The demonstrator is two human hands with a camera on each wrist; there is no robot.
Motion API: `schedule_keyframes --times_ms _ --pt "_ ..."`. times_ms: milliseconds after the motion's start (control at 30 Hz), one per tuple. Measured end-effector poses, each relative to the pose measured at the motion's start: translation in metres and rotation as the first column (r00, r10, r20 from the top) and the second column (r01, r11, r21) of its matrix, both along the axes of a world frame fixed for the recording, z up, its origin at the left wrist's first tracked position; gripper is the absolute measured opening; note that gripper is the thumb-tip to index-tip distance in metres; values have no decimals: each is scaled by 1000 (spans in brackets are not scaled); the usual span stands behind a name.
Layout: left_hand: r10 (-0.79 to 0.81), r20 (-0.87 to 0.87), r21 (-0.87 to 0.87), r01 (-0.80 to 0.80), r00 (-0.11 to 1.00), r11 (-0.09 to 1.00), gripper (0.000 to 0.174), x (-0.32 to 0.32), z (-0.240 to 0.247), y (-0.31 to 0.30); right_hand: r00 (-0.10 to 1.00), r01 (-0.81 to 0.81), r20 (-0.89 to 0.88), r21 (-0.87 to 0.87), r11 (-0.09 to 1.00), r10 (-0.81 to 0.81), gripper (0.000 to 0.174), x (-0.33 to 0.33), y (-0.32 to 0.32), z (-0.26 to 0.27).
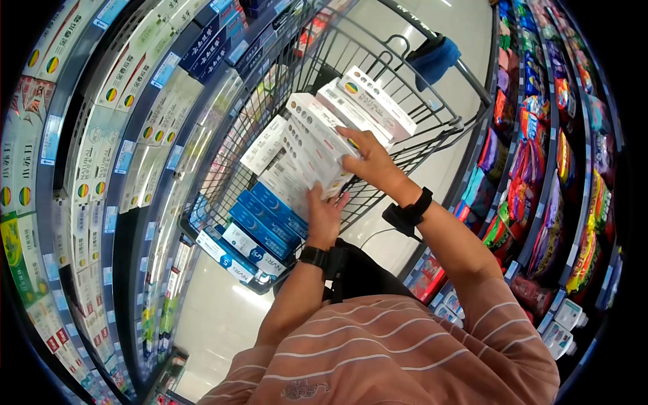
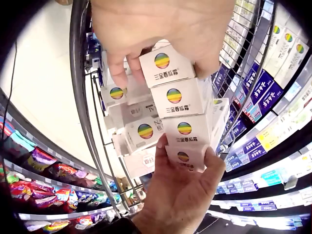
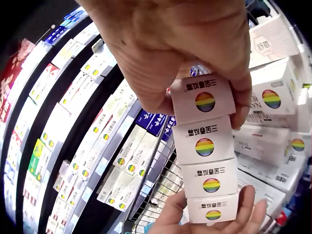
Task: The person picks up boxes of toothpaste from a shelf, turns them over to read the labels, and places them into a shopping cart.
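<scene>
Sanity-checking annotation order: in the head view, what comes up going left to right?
shelf of white boxes → blue boxes in the cart → left hand → right hand (both hold the stack of white cartons) → blue cloth on the cart handle → shelf of colourful packs

From the head we look down and forward into the cart (image 1: 216,229), with the boxes (image 1: 314,148) near 12 o'clock and the shelves (image 1: 101,169) at 9 o'clock. Each wrist camera faces the ends of the boxes from very close. All three views share the boxes.
</scene>
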State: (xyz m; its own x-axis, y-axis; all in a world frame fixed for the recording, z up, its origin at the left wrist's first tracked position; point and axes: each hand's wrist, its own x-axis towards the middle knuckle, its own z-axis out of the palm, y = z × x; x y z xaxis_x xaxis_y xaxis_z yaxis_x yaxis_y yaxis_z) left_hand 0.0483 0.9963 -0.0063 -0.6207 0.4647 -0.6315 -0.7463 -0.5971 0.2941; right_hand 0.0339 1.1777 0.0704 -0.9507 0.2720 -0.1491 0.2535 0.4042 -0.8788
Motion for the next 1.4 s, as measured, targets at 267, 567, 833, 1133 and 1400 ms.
schedule_keyframes --times_ms 267,567,833,1133,1400 --pt "-572 -151 -533 421 807 734 56 -26 -24 -1 998 26 47 169 985 -35 59 18 7 -8" --pt "-711 -254 -876 157 656 457 63 -53 -67 22 999 -5 -31 750 661 44 57 24 5 -9" --pt "-773 -237 -946 41 588 321 74 -70 -70 15 995 -49 97 684 727 -24 52 18 4 3" --pt "-842 -263 -925 127 470 359 83 -93 -63 -11 993 -105 103 658 746 49 58 17 18 -12" --pt "-432 -510 -781 -190 744 594 45 -131 72 -155 993 -110 -10 301 947 118 47 31 -47 27"
